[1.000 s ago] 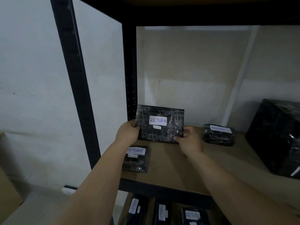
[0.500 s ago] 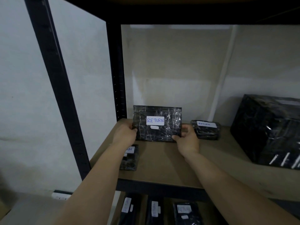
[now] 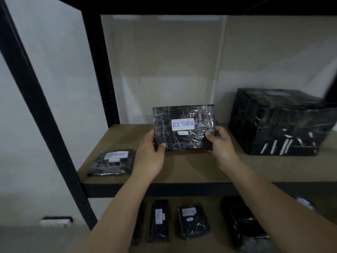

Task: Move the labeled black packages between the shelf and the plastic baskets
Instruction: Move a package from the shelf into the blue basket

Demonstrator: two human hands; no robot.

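Since the frame half a second before, the view had drifted left and drawn nearer, so the flat package (image 3: pixel 111 162) at about 8 o'clock, earlier half hidden under the left forearm, lay fully in sight near the front left corner of the shelf board (image 3: pixel 191 168), its white label blurred. The left hand (image 3: pixel 151 154) still gripped the held package (image 3: pixel 183 127) by its lower left edge, thumb curled over the front; that package stood upright near the centre, its RETURN label facing the camera, its lower edge at or just above the board. The right hand (image 3: pixel 221 143) clasped its right edge, fingers wrapped round the front. The small package formerly visible behind it was now hidden. At 3 o'clock the large wrapped box (image 3: pixel 277 123) sat on the same board, closer than before. The board was brown, framed by black metal uprights (image 3: pixel 34 99), with a pale wall behind. On the lower shelf (image 3: pixel 215 203), at 6 o'clock, several more black packages (image 3: pixel 193 223) lay in a row.
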